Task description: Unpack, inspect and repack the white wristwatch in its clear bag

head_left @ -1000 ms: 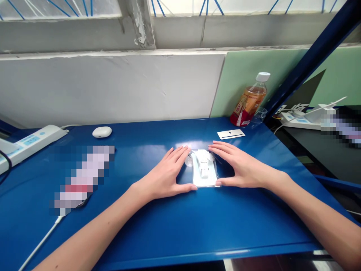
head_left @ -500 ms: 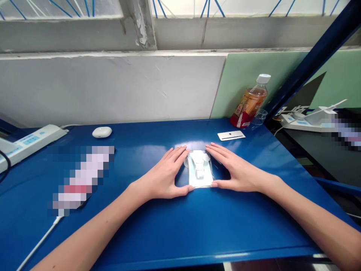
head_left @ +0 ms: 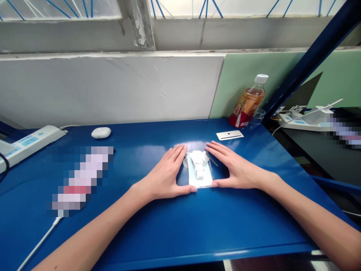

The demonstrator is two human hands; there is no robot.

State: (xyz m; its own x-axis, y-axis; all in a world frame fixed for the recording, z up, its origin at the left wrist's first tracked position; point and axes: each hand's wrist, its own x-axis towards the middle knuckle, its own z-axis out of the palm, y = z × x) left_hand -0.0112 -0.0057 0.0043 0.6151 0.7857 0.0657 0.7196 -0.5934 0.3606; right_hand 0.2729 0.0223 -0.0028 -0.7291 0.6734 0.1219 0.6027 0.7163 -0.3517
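A small clear plastic packet [head_left: 192,180] lies flat on the blue desk, with a pale card and a white item [head_left: 199,165] inside it; the item's exact kind is unclear. My left hand [head_left: 166,175] rests at its left side, thumb stretched along the near corner and fingers pointing to the far corner. On the right side, my right hand [head_left: 234,169] mirrors it, thumb tip at the near right corner and fingers extended beyond the far edge. Both hands are open around the packet, neither gripping it.
A white card with a slot [head_left: 229,135] lies behind my right hand, near a drink bottle [head_left: 247,103]. To the left are a white earbud case [head_left: 101,133], a blurred-out phone-like object [head_left: 84,180] on a white cable [head_left: 38,244], and a power strip [head_left: 34,140].
My left thumb has slid slightly right along the packet's near edge. The right fingers have shifted a little from the far right corner. The packet stays put; the view shifts slightly.
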